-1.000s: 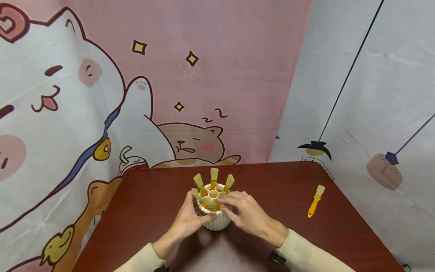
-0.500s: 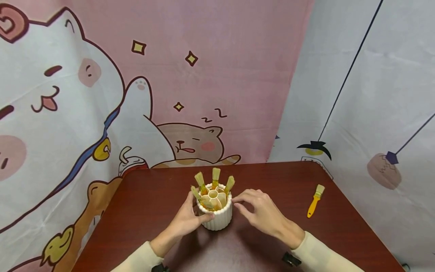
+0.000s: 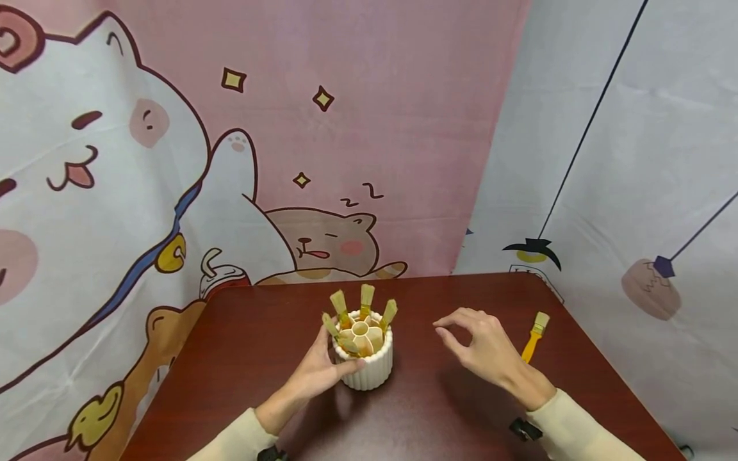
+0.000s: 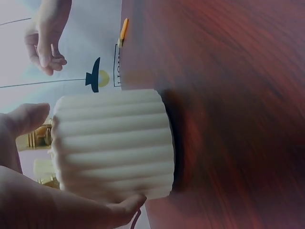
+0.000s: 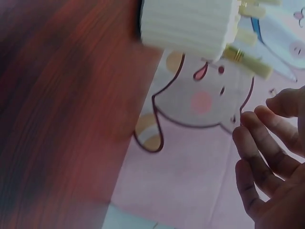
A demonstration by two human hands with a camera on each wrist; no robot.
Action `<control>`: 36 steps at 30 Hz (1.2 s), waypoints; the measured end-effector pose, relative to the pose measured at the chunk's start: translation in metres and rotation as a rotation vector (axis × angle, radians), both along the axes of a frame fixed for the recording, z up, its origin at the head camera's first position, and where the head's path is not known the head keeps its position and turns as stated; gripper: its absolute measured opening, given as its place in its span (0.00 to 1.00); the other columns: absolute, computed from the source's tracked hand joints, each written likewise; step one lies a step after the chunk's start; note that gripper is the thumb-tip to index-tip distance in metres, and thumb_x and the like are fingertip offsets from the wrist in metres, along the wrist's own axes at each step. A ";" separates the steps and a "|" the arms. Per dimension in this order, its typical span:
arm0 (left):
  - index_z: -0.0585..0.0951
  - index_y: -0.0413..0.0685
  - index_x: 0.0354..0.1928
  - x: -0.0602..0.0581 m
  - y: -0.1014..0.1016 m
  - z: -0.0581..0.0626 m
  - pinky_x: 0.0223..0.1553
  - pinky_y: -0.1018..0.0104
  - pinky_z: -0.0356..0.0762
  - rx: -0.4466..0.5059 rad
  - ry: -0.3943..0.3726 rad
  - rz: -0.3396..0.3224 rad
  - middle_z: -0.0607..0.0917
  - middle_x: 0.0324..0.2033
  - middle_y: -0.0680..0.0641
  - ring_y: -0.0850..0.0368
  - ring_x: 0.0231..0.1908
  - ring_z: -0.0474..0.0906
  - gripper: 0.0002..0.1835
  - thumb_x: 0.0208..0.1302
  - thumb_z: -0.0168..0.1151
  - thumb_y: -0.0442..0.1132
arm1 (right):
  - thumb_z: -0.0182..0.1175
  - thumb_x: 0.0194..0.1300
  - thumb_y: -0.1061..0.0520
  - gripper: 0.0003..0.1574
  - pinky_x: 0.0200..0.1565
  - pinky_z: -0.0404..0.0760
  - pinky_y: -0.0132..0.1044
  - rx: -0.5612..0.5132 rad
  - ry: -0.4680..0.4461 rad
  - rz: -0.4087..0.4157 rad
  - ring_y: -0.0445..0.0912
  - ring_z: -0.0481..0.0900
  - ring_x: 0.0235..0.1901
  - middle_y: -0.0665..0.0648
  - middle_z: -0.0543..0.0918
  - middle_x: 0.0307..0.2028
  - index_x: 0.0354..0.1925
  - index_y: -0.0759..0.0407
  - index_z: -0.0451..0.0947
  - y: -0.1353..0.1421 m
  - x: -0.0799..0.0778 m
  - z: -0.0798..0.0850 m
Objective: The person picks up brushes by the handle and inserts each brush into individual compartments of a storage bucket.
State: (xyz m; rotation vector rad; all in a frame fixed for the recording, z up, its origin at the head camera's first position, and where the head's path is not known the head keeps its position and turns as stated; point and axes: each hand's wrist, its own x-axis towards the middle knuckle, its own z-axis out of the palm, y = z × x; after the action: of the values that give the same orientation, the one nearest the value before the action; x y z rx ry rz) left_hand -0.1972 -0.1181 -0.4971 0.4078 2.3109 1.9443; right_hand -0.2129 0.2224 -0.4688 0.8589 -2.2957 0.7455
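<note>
A white ribbed brush holder with flower-like compartments stands upright on the table. Several paintbrushes sit in it, bristles up. My left hand holds the holder at its left side, the thumb across the front near the rim. The left wrist view shows that thumb and the fingers about the ribbed wall. Off to the right of the holder, my right hand is in the air with bent, relaxed fingers and nothing in them. Beyond it lies a loose yellow-handled paintbrush, its handle end hidden behind that hand.
The dark red wooden table reaches back to a cartoon-printed cloth backdrop. A pale cloth hangs along the right side. A black strap is at my right wrist.
My right hand has drawn away from the holder's compartments and moved right toward the loose paintbrush. My left hand keeps its hold, and the holder stays nearly in place.
</note>
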 end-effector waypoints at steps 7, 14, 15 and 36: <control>0.52 0.48 0.73 0.007 0.008 -0.005 0.61 0.50 0.60 -0.262 0.112 0.186 0.65 0.63 0.43 0.50 0.61 0.65 0.63 0.39 0.79 0.61 | 0.69 0.59 0.52 0.12 0.38 0.79 0.42 -0.023 -0.018 -0.155 0.38 0.80 0.38 0.39 0.82 0.39 0.43 0.40 0.83 0.037 -0.008 -0.009; 0.57 0.45 0.68 0.012 0.016 -0.008 0.58 0.52 0.65 -0.377 0.126 0.339 0.66 0.56 0.46 0.51 0.57 0.68 0.64 0.31 0.78 0.68 | 0.67 0.61 0.50 0.10 0.34 0.75 0.42 -0.019 -0.038 -0.307 0.41 0.79 0.35 0.40 0.82 0.40 0.42 0.38 0.83 0.071 -0.018 -0.023; 0.57 0.46 0.67 0.012 0.017 -0.008 0.58 0.53 0.65 -0.366 0.128 0.350 0.65 0.56 0.46 0.52 0.57 0.68 0.63 0.31 0.79 0.67 | 0.67 0.61 0.50 0.10 0.33 0.75 0.42 -0.014 -0.038 -0.324 0.41 0.79 0.35 0.41 0.82 0.41 0.42 0.38 0.83 0.076 -0.020 -0.026; 0.61 0.51 0.61 0.014 0.017 -0.004 0.57 0.54 0.66 -0.325 0.115 0.373 0.70 0.52 0.47 0.53 0.53 0.72 0.56 0.31 0.81 0.63 | 0.65 0.63 0.48 0.13 0.17 0.66 0.39 0.017 -0.268 -0.573 0.49 0.71 0.24 0.58 0.81 0.43 0.44 0.50 0.84 0.148 -0.035 -0.063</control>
State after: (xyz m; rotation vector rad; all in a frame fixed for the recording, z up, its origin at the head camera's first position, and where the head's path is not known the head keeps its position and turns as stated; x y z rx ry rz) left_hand -0.1832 -0.1006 -0.5012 0.0613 2.8853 1.6586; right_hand -0.2480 0.3709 -0.5317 0.0794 -2.5981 0.6023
